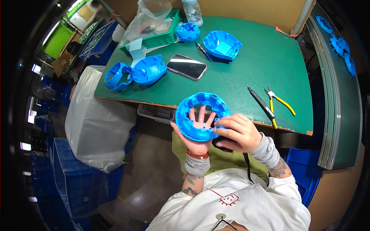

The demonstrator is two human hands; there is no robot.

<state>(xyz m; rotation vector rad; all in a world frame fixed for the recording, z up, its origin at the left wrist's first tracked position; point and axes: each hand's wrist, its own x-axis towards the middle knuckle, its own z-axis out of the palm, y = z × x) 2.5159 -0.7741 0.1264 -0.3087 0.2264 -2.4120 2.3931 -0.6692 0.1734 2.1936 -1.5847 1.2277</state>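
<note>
A round blue plastic ring (185, 128) with bosses and notches along its inner edge is held up in front of the table's near edge. Beneath it lies my left hand (197, 144), palm up, bearing the ring, with its fingers spread and showing through the hole. At the ring's right rim, my right hand (242, 133) has its fingers curled against the edge; its fingertips are partly hidden. To the right on the green table, yellow-handled side cutters (282, 102) lie with their handles apart, beside a slim black-and-grey knife-like tool (261, 102).
Blue plastic housings (222, 45) and blue ring parts (119, 76) stand on the table (254, 65), around a phone (187, 66) and a pen (203, 51). Behind them are a green crate (168, 37) and a bottle (192, 12). A conveyor (335, 96) with blue parts runs along the right.
</note>
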